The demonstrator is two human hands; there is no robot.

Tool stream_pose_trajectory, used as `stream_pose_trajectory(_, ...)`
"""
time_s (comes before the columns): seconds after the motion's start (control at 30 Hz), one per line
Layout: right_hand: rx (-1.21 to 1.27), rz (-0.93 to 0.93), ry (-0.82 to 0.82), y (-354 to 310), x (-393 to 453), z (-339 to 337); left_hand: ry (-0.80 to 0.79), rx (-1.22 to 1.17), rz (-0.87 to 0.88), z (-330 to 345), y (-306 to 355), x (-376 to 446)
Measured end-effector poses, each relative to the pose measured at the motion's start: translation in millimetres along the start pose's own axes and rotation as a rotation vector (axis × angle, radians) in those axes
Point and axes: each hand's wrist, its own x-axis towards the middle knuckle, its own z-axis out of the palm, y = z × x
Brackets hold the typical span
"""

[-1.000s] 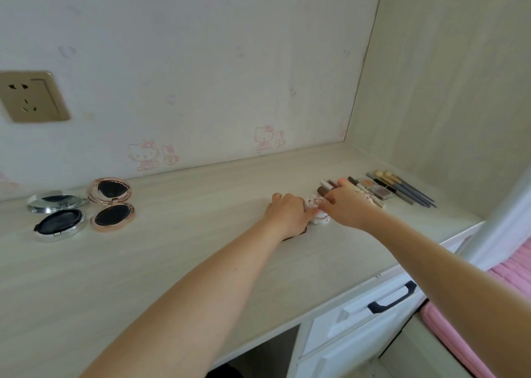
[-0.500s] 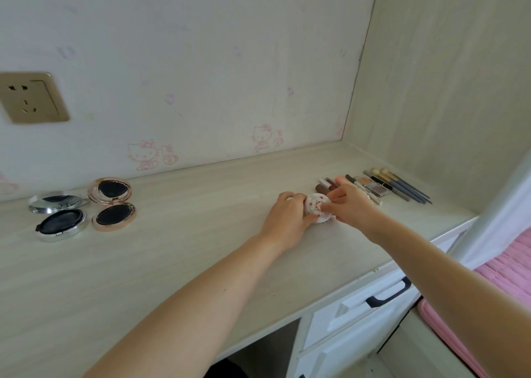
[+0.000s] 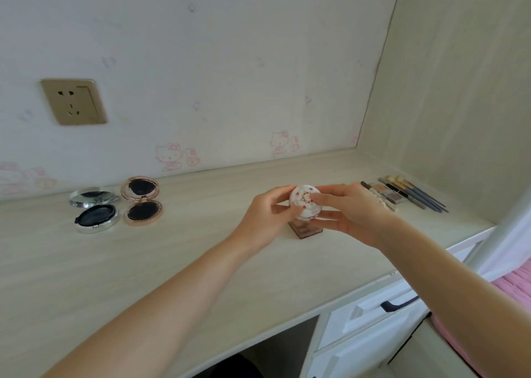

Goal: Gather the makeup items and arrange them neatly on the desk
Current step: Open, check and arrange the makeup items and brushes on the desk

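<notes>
Both hands, left hand (image 3: 265,219) and right hand (image 3: 352,215), hold the small round white floral compact (image 3: 305,202) with curled fingers, lifted above the pale wood desk (image 3: 201,262). Next, probably, it gets set down in line. Two open round compacts (image 3: 115,205) lie left; about four slim brushes (image 3: 413,192) right.

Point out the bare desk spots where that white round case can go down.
Bare desk lies between the rose-gold compact and the left hand, and along the front edge. Crowded: the right end, with brushes and palette packed beside the right hand.
</notes>
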Motion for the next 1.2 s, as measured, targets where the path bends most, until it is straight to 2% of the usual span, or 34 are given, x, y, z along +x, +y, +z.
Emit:
stream_pose_trajectory(0.13, 0.080, 0.047, -0.064, 1.1, -1.8, 40.1, 0.057, 0.042, -0.011, -29.9, 9.2, -29.7)
stream_pose_trajectory(0.3, 0.120, 0.084, -0.172, 7.0, -2.0, 93.6, 0.216, 0.141, 0.017, -69.0, 9.7, -63.7)
stream_pose_trajectory(0.53, 0.105, 0.117, -0.274, 13.2, -3.0, 158.8, 0.298, 0.146, -0.073, -122.2, 5.4, -106.8)
stream_pose_trajectory(0.63, 0.089, 0.135, -0.315, 13.3, -3.4, 181.8, 0.349, 0.065, -0.128, -137.9, 5.3, -126.2)
stream_pose_trajectory(0.97, 0.213, 0.181, -0.347, 15.7, -11.8, 237.9, 0.497, -0.520, -0.193, -167.7, -1.3, -154.6)
stream_pose_trajectory(1.1, 0.189, 0.180, -0.347, 19.8, -14.0, 245.4, 0.505, -0.624, -0.197, -172.7, -7.4, -159.1)
stream_pose_trajectory(1.2, 0.025, 0.149, -0.323, 21.5, -17.0, 247.3, 0.486, -0.630, -0.194, -175.8, -10.1, -161.2)
